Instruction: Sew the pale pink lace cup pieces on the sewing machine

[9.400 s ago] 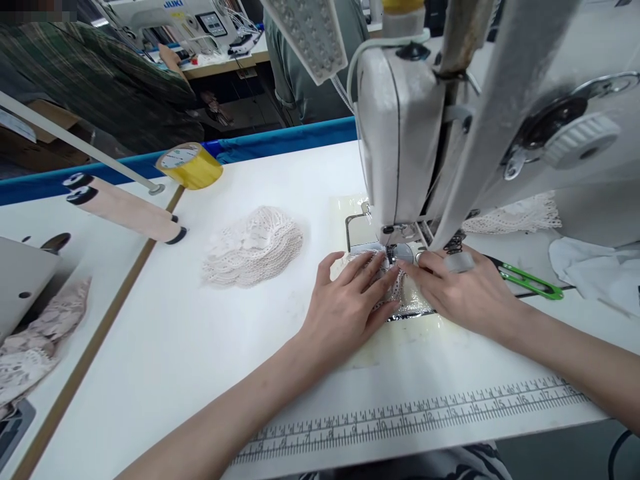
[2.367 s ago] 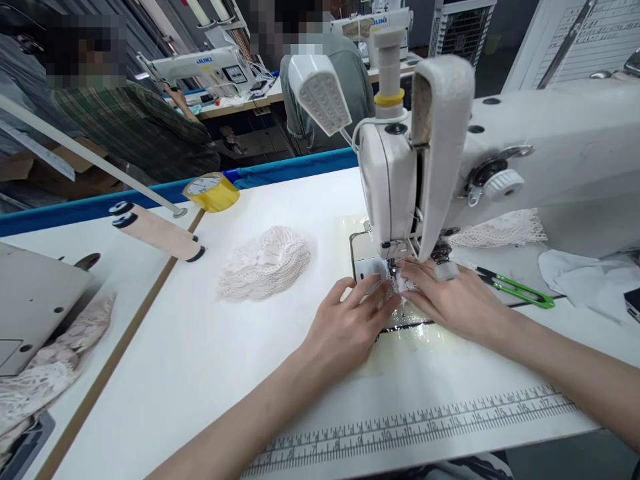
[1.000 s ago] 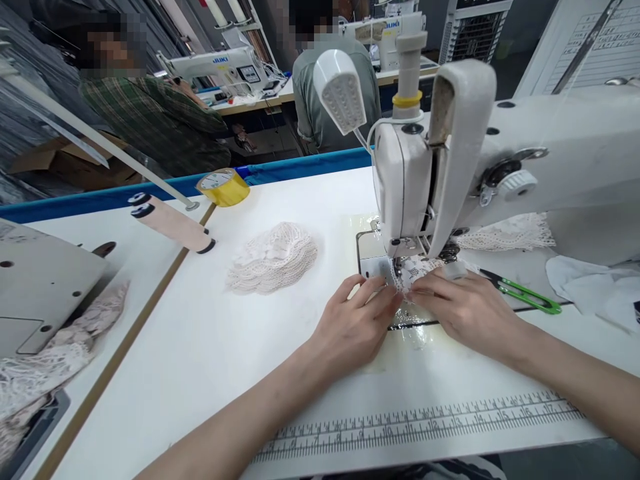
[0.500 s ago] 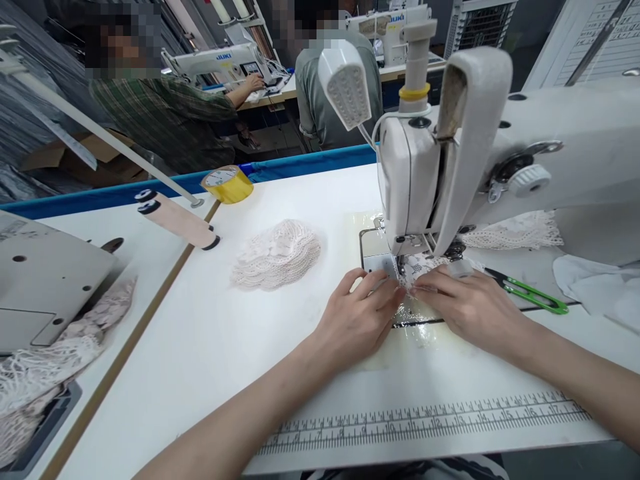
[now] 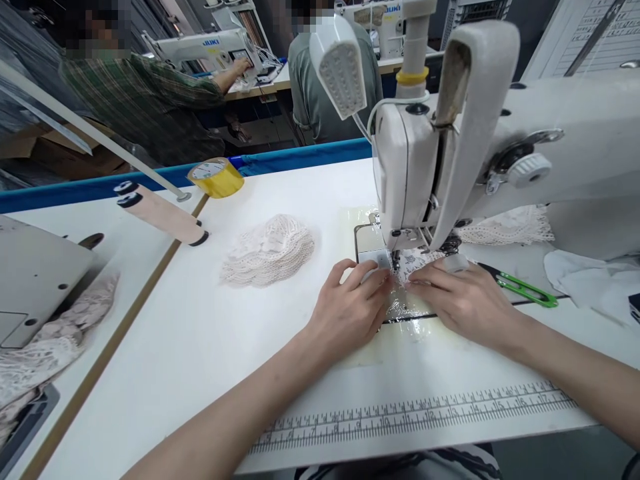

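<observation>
A small piece of pale lace (image 5: 413, 261) lies under the presser foot of the white sewing machine (image 5: 407, 167). My left hand (image 5: 353, 300) is just left of the needle, its fingers bent and the tips pinched at the lace's near edge. On the other side, my right hand (image 5: 463, 297) has its fingers closed over the lace's right part, hiding some of it. A green-handled thread snipper (image 5: 527, 291) lies beyond my right hand. To the left, a stack of pale lace pieces (image 5: 270, 250) rests on the white tabletop.
Yellow tape (image 5: 216, 177) and pink thread spools (image 5: 163, 215) lie at the back left. More lace (image 5: 510, 225) sits behind the needle, white cloth (image 5: 590, 277) at right. A ruler strip (image 5: 400, 420) runs along the front edge. Two people sit beyond the blue edging (image 5: 305, 159).
The view has shifted slightly, so most things appear a little left and higher. My fingertips are slightly farther apart at the lace; both hands stay by the needle.
</observation>
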Tool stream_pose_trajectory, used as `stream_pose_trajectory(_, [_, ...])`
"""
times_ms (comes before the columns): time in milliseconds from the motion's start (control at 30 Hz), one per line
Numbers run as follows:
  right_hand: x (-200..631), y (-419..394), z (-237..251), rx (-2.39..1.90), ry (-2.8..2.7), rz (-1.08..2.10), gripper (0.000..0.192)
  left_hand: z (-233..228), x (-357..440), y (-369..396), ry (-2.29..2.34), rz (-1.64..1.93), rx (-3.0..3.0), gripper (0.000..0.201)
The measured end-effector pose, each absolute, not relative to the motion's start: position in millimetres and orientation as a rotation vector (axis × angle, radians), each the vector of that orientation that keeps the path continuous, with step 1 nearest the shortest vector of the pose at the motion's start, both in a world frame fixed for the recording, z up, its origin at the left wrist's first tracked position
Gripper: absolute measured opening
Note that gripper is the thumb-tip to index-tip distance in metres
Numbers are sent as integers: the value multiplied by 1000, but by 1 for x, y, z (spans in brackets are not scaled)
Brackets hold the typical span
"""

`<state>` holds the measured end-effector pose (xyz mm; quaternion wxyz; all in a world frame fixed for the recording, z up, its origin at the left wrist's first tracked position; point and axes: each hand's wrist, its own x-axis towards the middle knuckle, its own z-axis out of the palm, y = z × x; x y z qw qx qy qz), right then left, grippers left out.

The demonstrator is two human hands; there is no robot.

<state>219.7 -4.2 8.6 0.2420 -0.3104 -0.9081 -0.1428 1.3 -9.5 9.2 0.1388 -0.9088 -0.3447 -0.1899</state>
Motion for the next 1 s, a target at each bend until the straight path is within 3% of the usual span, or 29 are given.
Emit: stream_pose_trajectory(1000, [218, -1, 2, -948, -2528, -434, 31, 8, 4, -1, -1111, -541, -2583, 28])
